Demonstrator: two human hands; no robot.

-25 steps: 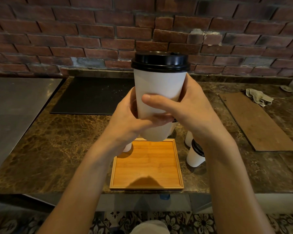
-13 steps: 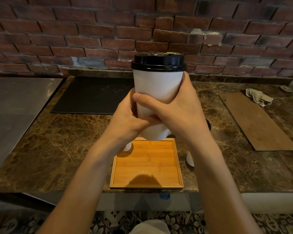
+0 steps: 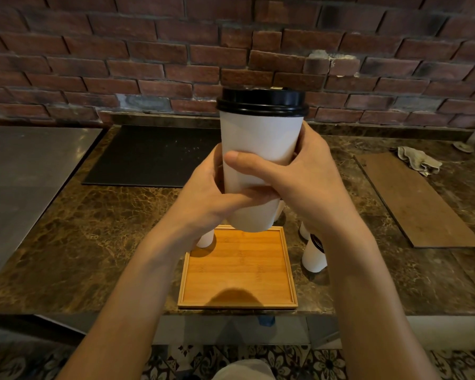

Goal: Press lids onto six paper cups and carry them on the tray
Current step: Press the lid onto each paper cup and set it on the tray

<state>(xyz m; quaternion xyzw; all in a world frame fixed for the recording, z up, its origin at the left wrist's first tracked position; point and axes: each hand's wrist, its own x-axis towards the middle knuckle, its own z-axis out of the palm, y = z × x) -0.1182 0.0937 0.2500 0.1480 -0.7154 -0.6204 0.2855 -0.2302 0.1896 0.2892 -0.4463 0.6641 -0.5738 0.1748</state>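
both hands hold 1 white paper cup (image 3: 258,149) upright in the air above the far edge of the wooden tray (image 3: 237,304). a black lid (image 3: 262,102) sits on the cup's rim and looks level all round. the left hand (image 3: 203,198) wraps the cup's lower half from the left, its thumb lying across the front; the right hand (image 3: 305,176) grips from the right, its thumb crossing the front just above the left thumb. the fingers of both hands are curled tight and clamped on the cup, most of them hidden behind it.

the tray lies flat near the front edge of the brown marbled table (image 3: 80,242), with nothing on its bare wood. a white cup (image 3: 205,238) stands just beside the tray's far left corner, mostly hidden by the left wrist. to the right of the tray, partly behind the right forearm, stands another cup with a dark lid (image 3: 314,256), and a bit of 1 more cup (image 3: 303,231) shows behind it. farther back lie a black mat (image 3: 148,157), a brown board (image 3: 414,198) and a crumpled cloth (image 3: 418,160).
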